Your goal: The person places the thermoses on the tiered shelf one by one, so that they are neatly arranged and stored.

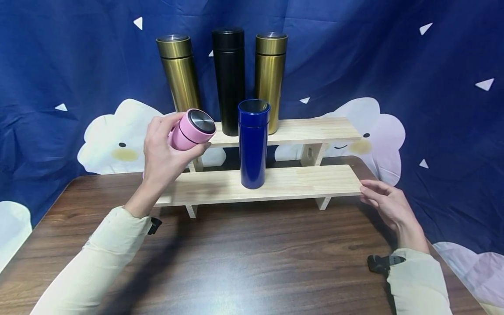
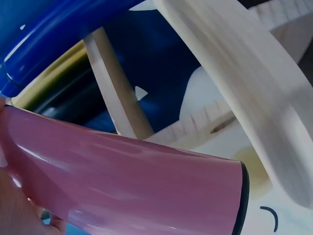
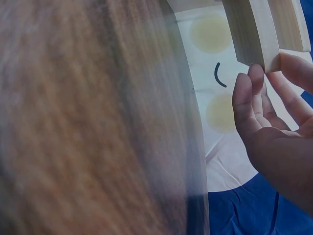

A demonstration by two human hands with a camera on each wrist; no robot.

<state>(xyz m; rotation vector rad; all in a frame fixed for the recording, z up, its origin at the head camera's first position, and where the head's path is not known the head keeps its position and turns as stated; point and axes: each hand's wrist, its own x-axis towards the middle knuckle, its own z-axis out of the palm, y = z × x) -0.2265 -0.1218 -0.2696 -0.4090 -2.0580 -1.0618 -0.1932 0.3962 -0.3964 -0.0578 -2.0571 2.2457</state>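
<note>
My left hand [image 1: 163, 148] grips a pink thermos bottle [image 1: 185, 138] near its silver-topped lid. The bottle is tilted, lid toward the head camera, over the left part of the two-tier wooden shelf. Its long pink body [image 2: 127, 171] fills the lower left wrist view, ending in a dark base rim. Fingers and thumb of my right hand [image 1: 390, 205] pinch the right end of the lower wooden tier [image 1: 307, 180]; the right wrist view shows them at the board's end [image 3: 254, 34]. A blue thermos bottle [image 1: 253, 148] stands upright on the lower tier.
On the upper tier [image 1: 315, 130] stand a black bottle [image 1: 229, 83] and two gold bottles, one on the left [image 1: 180, 78] and one on the right [image 1: 271, 78]. The shelf rests on a brown wooden table [image 1: 252, 253]. Behind hangs a blue curtain [image 1: 354, 57] with cloud faces.
</note>
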